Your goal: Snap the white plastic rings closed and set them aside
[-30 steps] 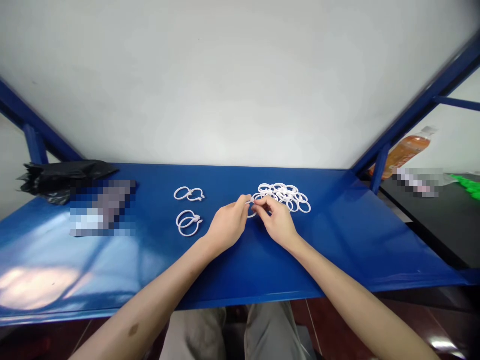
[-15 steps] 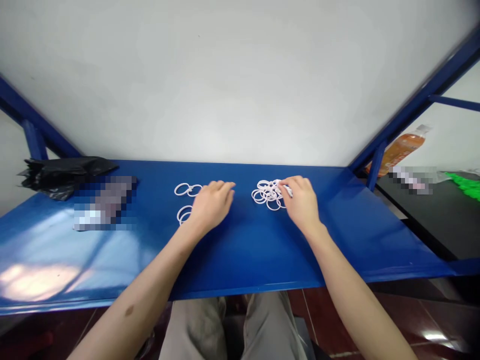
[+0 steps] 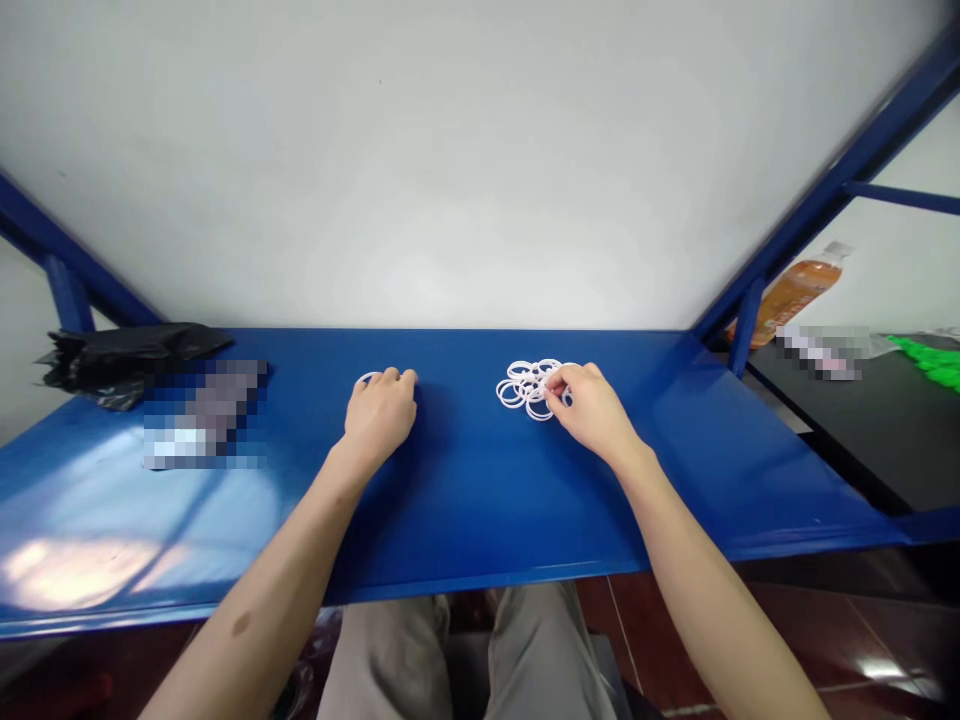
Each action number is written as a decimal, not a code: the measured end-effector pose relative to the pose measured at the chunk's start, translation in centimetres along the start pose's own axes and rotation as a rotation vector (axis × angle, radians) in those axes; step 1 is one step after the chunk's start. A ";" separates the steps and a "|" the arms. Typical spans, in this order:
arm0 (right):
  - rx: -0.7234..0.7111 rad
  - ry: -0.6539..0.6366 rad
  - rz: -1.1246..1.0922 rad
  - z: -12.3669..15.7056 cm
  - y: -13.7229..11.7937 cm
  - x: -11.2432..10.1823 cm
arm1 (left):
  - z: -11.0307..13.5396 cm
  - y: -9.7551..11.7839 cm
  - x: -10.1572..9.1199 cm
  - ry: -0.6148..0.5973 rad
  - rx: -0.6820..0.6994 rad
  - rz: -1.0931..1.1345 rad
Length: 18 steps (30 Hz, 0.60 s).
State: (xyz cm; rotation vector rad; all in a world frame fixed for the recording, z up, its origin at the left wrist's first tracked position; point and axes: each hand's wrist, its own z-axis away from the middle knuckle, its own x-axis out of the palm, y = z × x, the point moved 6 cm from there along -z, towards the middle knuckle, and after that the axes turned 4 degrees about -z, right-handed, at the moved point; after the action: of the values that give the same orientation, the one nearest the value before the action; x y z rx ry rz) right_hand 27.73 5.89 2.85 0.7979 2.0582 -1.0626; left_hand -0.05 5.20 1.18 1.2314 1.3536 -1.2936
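Observation:
A loose cluster of thin white rings [image 3: 513,393], some overlapping, lies on the blue tabletop [image 3: 465,500] right of centre. At its right side is my right hand [image 3: 589,405], thumb and forefinger pinched together on a white ring of the cluster. To the left, my left hand [image 3: 381,415] is palm down and low over the table, its fingers bent downward. Beyond its knuckles shows the edge of another white ring [image 3: 366,377]. The left fingertips are hidden behind the hand, so I cannot see whether they grip anything.
A crumpled black plastic bag [image 3: 120,362] lies at the table's far left, beside a blurred-out item [image 3: 214,415]. Blue frame bars [image 3: 750,320] rise at both ends. On a black surface at right are an orange drink bottle [image 3: 799,292] and something bright green [image 3: 934,362].
My left hand has moved left and now covers most of the white rings there. My right hand stays at the cluster, shifted slightly left, with its fingers still pinched.

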 end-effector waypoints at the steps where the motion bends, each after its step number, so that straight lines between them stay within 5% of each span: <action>1: 0.010 -0.008 0.010 0.0 0.1 0.0 | 0.0 0.0 -0.1 -0.003 0.004 0.009; 10: 0.040 -0.045 0.035 0.1 0.1 0.5 | 0.2 0.3 -0.9 0.023 -0.020 0.101; 18: 0.058 -0.059 0.039 0.0 -0.2 0.1 | 0.4 0.8 -1.9 0.217 -0.027 0.095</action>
State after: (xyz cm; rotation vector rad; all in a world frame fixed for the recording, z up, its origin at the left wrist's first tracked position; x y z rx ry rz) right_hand 27.53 5.81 2.81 0.8223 1.9624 -1.1159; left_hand 0.95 4.57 2.95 1.4318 1.4409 -1.0970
